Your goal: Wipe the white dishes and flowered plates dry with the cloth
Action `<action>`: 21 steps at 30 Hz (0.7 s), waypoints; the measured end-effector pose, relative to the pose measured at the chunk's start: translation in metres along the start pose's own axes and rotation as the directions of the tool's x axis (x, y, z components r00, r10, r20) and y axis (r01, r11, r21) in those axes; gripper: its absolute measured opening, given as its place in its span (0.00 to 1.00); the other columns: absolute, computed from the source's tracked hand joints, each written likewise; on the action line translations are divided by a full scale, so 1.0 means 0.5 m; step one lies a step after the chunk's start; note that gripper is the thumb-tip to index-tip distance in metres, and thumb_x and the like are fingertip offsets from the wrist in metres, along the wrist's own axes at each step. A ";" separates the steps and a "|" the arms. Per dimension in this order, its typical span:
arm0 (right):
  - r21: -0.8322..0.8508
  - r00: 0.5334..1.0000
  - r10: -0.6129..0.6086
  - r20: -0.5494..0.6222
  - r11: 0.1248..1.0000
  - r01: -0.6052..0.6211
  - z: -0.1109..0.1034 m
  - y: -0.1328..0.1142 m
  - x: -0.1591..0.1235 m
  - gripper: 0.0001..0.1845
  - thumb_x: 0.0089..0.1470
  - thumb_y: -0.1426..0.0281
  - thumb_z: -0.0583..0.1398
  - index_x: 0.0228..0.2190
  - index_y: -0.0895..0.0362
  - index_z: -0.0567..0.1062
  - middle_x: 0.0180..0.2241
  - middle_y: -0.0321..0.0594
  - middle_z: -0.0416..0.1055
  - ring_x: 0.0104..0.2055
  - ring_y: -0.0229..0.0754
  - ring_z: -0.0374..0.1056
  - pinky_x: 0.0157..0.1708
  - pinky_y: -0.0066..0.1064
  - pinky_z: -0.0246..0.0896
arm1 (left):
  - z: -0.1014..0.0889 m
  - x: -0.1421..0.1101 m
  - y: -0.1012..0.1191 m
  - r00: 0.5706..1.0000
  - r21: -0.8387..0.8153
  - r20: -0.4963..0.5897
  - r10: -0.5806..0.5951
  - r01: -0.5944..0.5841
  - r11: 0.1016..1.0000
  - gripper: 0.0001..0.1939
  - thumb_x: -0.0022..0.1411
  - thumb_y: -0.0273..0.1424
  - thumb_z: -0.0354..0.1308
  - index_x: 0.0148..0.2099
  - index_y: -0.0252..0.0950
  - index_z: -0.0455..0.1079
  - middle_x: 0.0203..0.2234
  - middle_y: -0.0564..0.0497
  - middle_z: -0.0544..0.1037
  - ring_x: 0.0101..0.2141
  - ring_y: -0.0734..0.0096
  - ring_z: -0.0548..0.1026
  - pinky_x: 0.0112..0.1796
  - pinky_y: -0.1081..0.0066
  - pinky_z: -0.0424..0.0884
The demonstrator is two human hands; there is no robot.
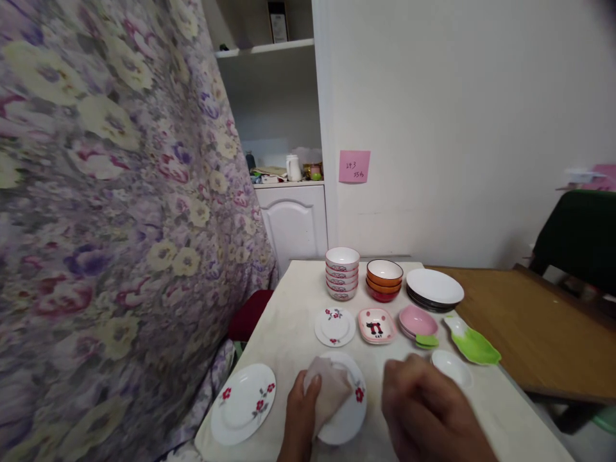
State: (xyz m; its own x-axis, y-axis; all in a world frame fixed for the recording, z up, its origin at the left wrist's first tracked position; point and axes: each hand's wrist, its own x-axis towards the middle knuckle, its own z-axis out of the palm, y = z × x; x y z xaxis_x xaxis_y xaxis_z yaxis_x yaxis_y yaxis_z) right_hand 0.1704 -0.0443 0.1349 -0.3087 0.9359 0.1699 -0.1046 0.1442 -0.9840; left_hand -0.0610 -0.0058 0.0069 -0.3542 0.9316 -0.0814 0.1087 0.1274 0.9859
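Observation:
My left hand (301,410) presses a beige cloth (330,391) onto a white plate with red flowers (349,414) near the table's front edge; its thumb and fingers are closed on the cloth. My right hand (426,410) hovers just right of that plate, blurred, fingers curled with its back toward me, beside a small white dish (452,367). A second flowered plate (244,403) lies to the left.
Further back on the pale table (289,314) stand a stack of white bowls (342,273), orange bowls (384,280), stacked plates (434,289), a small saucer (335,326), a cat dish (376,325), a pink bowl (418,323) and a green leaf dish (474,343). A floral curtain (120,212) hangs left.

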 end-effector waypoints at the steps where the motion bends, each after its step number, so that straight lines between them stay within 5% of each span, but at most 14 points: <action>1: 0.005 0.998 0.025 -0.061 1.000 -0.025 0.010 0.023 0.016 0.17 0.51 0.51 0.58 0.30 0.52 0.72 0.23 0.34 0.70 0.19 0.34 0.63 0.18 0.28 0.59 | -0.001 0.000 0.000 1.000 -0.011 -0.019 -0.013 0.013 1.000 0.24 0.57 0.49 0.51 0.47 0.36 0.65 0.38 0.46 0.77 0.42 0.58 0.74 0.45 0.62 0.68; 4: 0.047 0.948 0.138 -0.286 0.990 -0.130 0.031 0.127 0.043 0.25 0.42 0.45 0.60 0.27 0.55 0.70 0.21 0.32 0.66 0.17 0.33 0.60 0.14 0.26 0.56 | 0.000 -0.004 0.005 0.998 -0.047 -0.053 -0.045 0.042 0.998 0.25 0.57 0.51 0.50 0.47 0.36 0.64 0.39 0.45 0.76 0.41 0.57 0.74 0.43 0.62 0.69; 6: 0.106 0.919 0.211 -0.334 0.977 -0.185 0.042 0.200 0.046 0.31 0.38 0.43 0.61 0.34 0.55 0.70 0.22 0.33 0.68 0.18 0.36 0.64 0.14 0.27 0.58 | 0.004 -0.008 0.012 0.996 -0.074 -0.065 -0.056 0.051 0.996 0.25 0.58 0.51 0.49 0.47 0.37 0.64 0.39 0.46 0.76 0.40 0.59 0.74 0.43 0.63 0.70; 10: 0.155 0.940 0.314 -0.135 0.943 -0.293 0.084 0.292 0.055 0.36 0.41 0.40 0.58 0.40 0.57 0.70 0.17 0.32 0.68 0.14 0.36 0.63 0.13 0.26 0.58 | 0.012 -0.016 0.025 0.997 -0.091 -0.060 -0.054 0.049 0.995 0.24 0.58 0.51 0.49 0.46 0.37 0.64 0.37 0.47 0.77 0.38 0.60 0.75 0.40 0.64 0.70; 15: 0.162 0.940 0.339 -0.032 0.930 -0.330 0.118 0.323 0.074 0.41 0.39 0.36 0.54 0.38 0.58 0.70 0.11 0.31 0.65 0.11 0.37 0.62 0.12 0.27 0.58 | 0.010 -0.006 0.015 1.000 -0.010 -0.009 -0.014 0.014 1.000 0.22 0.58 0.50 0.50 0.44 0.38 0.66 0.37 0.49 0.77 0.39 0.61 0.74 0.41 0.65 0.68; 21: 0.188 0.932 0.273 0.237 0.928 -0.320 0.034 0.265 0.066 0.29 0.41 0.46 0.62 0.31 0.59 0.74 0.18 0.36 0.71 0.15 0.32 0.60 0.15 0.22 0.53 | 0.005 0.024 0.004 0.956 -0.081 0.294 0.022 0.002 0.997 0.18 0.53 0.46 0.58 0.36 0.36 0.70 0.26 0.54 0.76 0.28 0.68 0.72 0.30 0.71 0.66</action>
State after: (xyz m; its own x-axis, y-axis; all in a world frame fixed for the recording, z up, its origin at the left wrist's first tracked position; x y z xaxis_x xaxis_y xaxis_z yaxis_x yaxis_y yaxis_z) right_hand 0.1301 0.0004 0.0113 -0.5402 0.8358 -0.0979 -0.1765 -0.2263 -0.9580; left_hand -0.0625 0.0065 0.0074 -0.0629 0.9930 -0.0996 0.0323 0.1017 0.9943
